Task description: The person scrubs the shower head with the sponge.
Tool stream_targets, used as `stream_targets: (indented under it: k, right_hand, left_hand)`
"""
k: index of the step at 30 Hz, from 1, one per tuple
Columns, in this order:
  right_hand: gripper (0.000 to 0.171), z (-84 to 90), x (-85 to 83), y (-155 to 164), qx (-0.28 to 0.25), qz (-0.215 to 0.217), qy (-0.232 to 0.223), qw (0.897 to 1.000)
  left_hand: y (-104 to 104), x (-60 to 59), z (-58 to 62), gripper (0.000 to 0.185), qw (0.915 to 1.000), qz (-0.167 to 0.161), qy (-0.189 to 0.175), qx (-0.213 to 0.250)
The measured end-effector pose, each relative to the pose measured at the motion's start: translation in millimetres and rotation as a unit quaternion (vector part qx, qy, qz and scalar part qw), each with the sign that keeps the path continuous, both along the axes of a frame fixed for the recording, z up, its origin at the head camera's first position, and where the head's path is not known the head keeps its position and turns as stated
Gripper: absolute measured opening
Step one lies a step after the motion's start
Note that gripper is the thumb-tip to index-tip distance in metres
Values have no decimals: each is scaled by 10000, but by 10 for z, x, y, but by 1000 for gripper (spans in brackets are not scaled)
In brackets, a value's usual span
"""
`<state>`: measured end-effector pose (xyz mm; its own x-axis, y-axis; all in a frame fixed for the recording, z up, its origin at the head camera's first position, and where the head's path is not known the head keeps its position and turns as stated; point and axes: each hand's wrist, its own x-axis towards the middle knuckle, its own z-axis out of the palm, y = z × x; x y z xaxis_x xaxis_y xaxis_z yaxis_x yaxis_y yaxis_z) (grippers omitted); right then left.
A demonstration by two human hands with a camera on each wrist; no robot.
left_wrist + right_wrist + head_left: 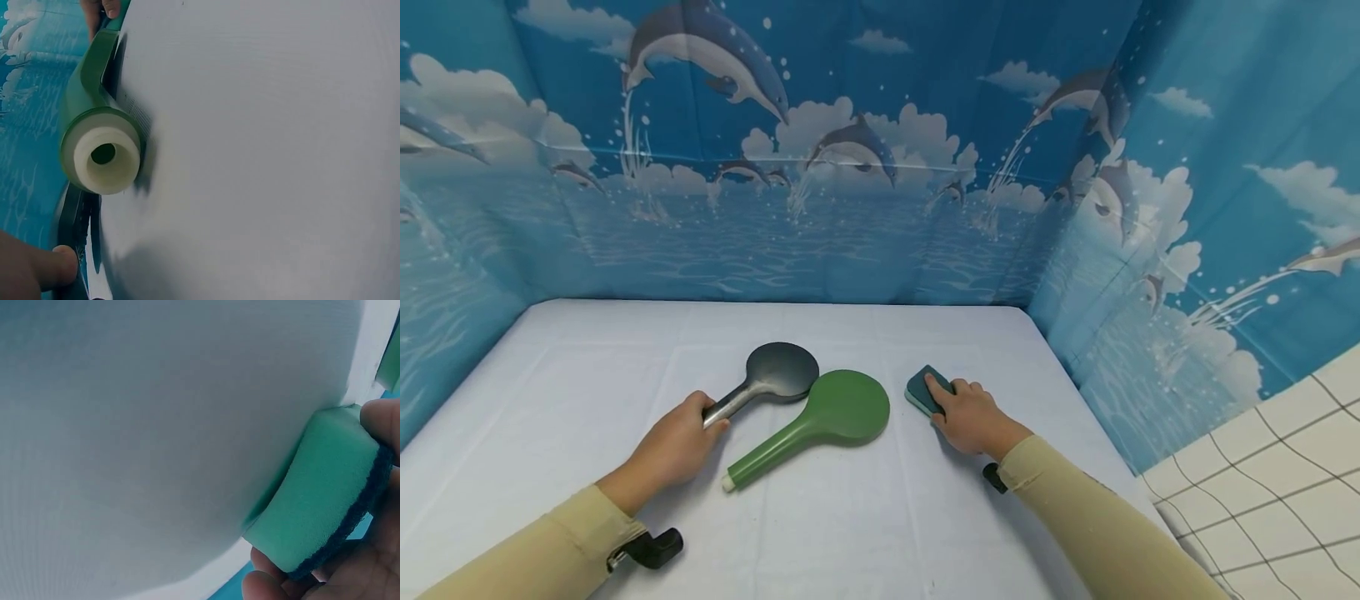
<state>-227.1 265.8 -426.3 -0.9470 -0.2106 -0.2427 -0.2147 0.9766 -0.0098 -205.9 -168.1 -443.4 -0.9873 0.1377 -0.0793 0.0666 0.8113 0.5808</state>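
Observation:
On the left of the head view my left hand (676,442) grips the silver handle of a dark grey shower head (781,369), its round head lying face down. Beside it, overlapping its rim in this view, lies a green shower head (848,407). The green handle ends in a hollow white connector (107,159), seen end-on in the left wrist view. Farther right my right hand (976,419) holds a sponge (315,487) down on the cloth, fingers and thumb about its sides. The sponge has a light green foam body and a dark scouring layer on top.
A white cloth (820,542) covers the table. Blue curtains with dolphins (850,242) stand along the back and sides. White tiles (1277,467) show at the lower right. A black wrist mount (655,548) sticks out from the left sleeve.

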Motion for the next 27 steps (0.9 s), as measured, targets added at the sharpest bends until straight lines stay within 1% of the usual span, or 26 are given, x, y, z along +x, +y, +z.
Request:
stream_targets:
  k: [4, 7, 14, 17, 20, 23, 25, 27]
  right_hand:
    - [69, 27, -9, 16, -56, -2, -53, 10000]
    - [69, 46, -14, 25, -161, -36, -135, 9998]
    - [71, 69, -49, 54, -305, -122, -284, 9991]
    - [72, 76, -65, 69, -327, -162, -334, 9988]
    - [73, 77, -67, 90, -406, -212, -339, 9984]
    - [73, 80, -75, 112, -546, -233, -254, 9979]
    - [73, 89, -85, 124, -658, -196, -116, 9976]
    - [72, 99, -103, 135, -786, -155, 33, 9968]
  left_hand:
    - [26, -34, 17, 33, 10000, 12, 11, -74]
    - [38, -54, 25, 32, 9998, -14, -46, -181]
    - [54, -85, 44, 39, 9974, -61, -64, -717]
    - [52, -103, 82, 44, 9967, -125, -205, -774]
    - [32, -137, 131, 53, 9960, -240, -402, -765]
    - [0, -192, 186, 68, 9946, -356, -436, -874]
    - [-18, -238, 229, 78, 9936, -414, -310, -1000]
    - [-32, -280, 276, 83, 9925, -452, -111, -1131]
